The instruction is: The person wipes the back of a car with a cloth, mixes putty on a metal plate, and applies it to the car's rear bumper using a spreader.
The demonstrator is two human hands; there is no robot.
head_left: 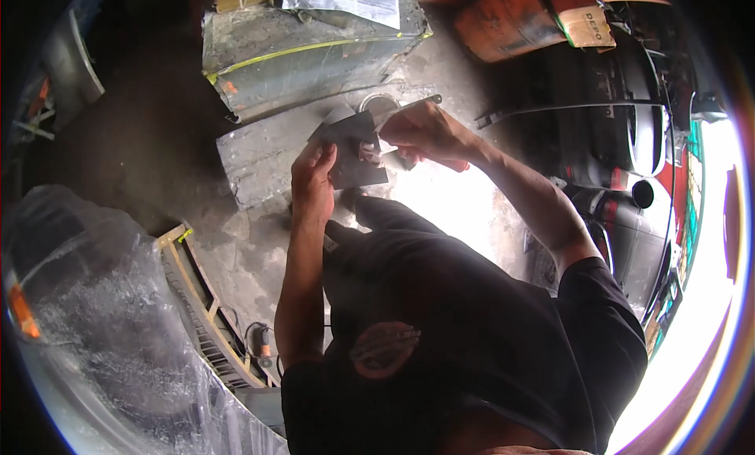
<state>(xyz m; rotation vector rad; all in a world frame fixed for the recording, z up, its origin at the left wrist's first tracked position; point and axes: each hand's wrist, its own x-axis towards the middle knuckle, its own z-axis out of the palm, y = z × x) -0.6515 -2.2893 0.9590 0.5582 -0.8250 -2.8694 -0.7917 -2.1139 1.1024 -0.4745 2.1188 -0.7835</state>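
Note:
A dark flat rectangular plate [354, 165], with a pale smear near its right edge, is gripped at its left side by my left hand [315, 176], thumb on top. My right hand [421, 132] is closed around a thin tool at the plate's right edge; a handle end [435, 99] sticks out past the fist. Most of the tool is hidden by the fingers. Just beyond the plate, a round open tin [380, 103] stands on a grey board [259, 152].
Behind the board is a large grey box [307, 70] with yellow tape and papers. Car parts [602, 101] and a DEPO carton [588, 28] are at the right. A plastic-covered car body [94, 298] and a slatted frame [208, 305] lie left.

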